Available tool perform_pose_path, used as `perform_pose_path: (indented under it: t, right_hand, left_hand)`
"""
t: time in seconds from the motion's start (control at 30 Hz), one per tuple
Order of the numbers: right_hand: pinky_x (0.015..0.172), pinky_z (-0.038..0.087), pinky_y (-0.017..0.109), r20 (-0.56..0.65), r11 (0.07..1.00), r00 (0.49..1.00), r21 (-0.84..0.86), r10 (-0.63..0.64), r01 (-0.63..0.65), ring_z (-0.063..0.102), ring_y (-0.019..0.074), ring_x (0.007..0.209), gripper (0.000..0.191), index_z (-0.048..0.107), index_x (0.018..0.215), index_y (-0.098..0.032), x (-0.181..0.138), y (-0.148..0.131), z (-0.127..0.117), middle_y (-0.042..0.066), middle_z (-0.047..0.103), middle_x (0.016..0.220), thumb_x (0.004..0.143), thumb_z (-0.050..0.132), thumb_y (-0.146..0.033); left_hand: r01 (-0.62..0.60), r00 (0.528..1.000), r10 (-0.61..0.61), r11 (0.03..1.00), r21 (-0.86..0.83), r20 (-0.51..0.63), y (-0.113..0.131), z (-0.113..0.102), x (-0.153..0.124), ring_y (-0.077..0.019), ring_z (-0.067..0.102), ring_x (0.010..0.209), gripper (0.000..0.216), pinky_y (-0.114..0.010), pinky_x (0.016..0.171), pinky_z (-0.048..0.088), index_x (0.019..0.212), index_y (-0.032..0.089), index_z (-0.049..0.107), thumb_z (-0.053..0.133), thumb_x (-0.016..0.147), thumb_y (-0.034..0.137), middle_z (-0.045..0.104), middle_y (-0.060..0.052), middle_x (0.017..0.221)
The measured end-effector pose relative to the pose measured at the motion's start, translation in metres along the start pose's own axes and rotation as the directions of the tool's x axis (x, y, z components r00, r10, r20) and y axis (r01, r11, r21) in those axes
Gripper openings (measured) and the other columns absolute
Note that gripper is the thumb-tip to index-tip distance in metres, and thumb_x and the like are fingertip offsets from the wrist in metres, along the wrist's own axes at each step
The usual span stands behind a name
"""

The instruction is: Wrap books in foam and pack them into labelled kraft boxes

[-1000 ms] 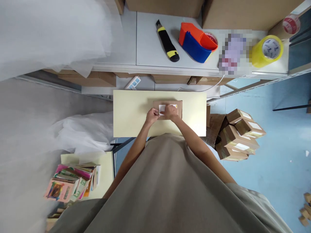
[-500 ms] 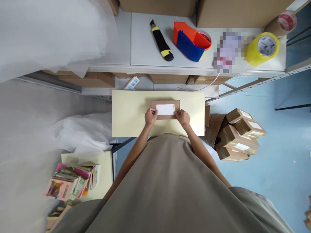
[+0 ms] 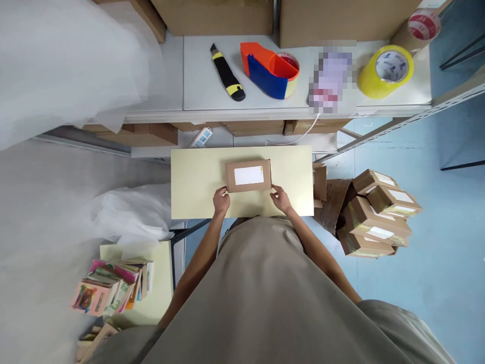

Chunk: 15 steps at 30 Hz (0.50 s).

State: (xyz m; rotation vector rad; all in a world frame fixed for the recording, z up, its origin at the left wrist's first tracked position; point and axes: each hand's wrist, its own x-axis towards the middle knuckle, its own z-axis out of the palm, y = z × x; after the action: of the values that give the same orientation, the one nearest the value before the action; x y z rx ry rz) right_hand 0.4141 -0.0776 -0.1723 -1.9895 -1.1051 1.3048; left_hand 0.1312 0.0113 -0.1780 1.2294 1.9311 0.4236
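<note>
A small brown cardboard box [image 3: 248, 187] with a white label [image 3: 248, 175] on top lies on the pale yellow table [image 3: 197, 177]. My left hand [image 3: 221, 200] has its fingers curled at the box's near left corner, touching it. At the near right corner, my right hand [image 3: 281, 198] keeps thumb and forefinger apart. The forefinger reaches the box's end, while the thumb is just in front of the box.
A shelf behind holds a utility knife [image 3: 228, 74], an orange and blue tape dispenser [image 3: 265, 75] and a yellow tape roll [image 3: 369, 78]. Labelled cartons [image 3: 379, 215] are piled on the right. Papers or booklets [image 3: 109, 285] lie on the left.
Both hands have moved from the label's near corners to the near corners of the box. The box is turned slightly. The whole view has shifted.
</note>
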Motion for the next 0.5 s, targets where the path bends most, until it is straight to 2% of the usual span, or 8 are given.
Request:
perform_pose_path:
  t: [0.1, 0.17, 0.23, 0.37, 0.5]
  right_hand:
    - [0.083, 0.066, 0.039, -0.063, 0.991, 0.994, 0.095, -0.086, 0.092, 0.077, 0.0227, 0.088, 0.037, 0.078, 0.131, -0.019, -0.002, 0.008, -0.019, 0.017, 0.073, 0.141, 0.100, 0.065, -0.033]
    - [0.080, 0.066, 0.038, -0.154, 0.975, 0.976, 0.137, -0.154, 0.175, 0.077, 0.0236, 0.089, 0.037, 0.080, 0.126, -0.021, -0.005, 0.010, -0.038, 0.015, 0.076, 0.133, 0.102, 0.066, -0.044]
    - [0.081, 0.065, 0.037, -0.251, 0.961, 0.950, 0.156, -0.184, 0.228, 0.076, 0.0245, 0.093, 0.041, 0.083, 0.120, -0.021, -0.008, 0.011, -0.059, 0.013, 0.078, 0.122, 0.104, 0.065, -0.053]
    - [0.088, 0.063, 0.039, -0.381, 0.973, 0.916, 0.133, -0.127, 0.190, 0.075, 0.0250, 0.089, 0.044, 0.086, 0.111, -0.019, -0.014, 0.020, -0.089, 0.011, 0.079, 0.104, 0.105, 0.065, -0.057]
    - [0.087, 0.062, 0.040, -0.360, 0.985, 0.932, 0.138, -0.050, 0.106, 0.076, 0.0263, 0.086, 0.045, 0.085, 0.102, -0.018, -0.022, 0.046, -0.097, 0.012, 0.081, 0.101, 0.102, 0.067, -0.060]
  left_hand:
    - [-0.057, 0.998, 0.054, 0.993, -0.106, -0.035, 0.008, 0.007, -0.017, -0.0321, 0.070, 0.134, 0.034, -0.045, 0.121, 0.054, 0.107, 0.020, 0.084, 0.065, 0.078, 0.019, 0.081, -0.011, 0.129]
    - [-0.084, 0.996, 0.086, 0.976, -0.203, -0.003, 0.018, 0.013, -0.030, -0.0315, 0.074, 0.127, 0.033, -0.044, 0.116, 0.058, 0.112, 0.018, 0.083, 0.071, 0.082, 0.027, 0.083, -0.011, 0.123]
    - [-0.111, 0.990, 0.131, 0.952, -0.286, 0.052, 0.030, 0.022, -0.045, -0.0308, 0.078, 0.119, 0.041, -0.043, 0.111, 0.060, 0.118, 0.016, 0.083, 0.077, 0.084, 0.039, 0.084, -0.011, 0.120]
    - [-0.132, 0.984, 0.164, 0.938, -0.320, 0.074, 0.047, 0.045, -0.071, -0.0300, 0.080, 0.111, 0.061, -0.041, 0.104, 0.063, 0.126, 0.015, 0.081, 0.083, 0.083, 0.059, 0.085, -0.013, 0.118]
    - [-0.060, 0.992, 0.083, 0.975, -0.216, 0.100, 0.043, 0.064, -0.087, -0.0310, 0.081, 0.105, 0.059, -0.040, 0.098, 0.063, 0.112, 0.015, 0.084, 0.085, 0.080, 0.065, 0.086, -0.013, 0.109]
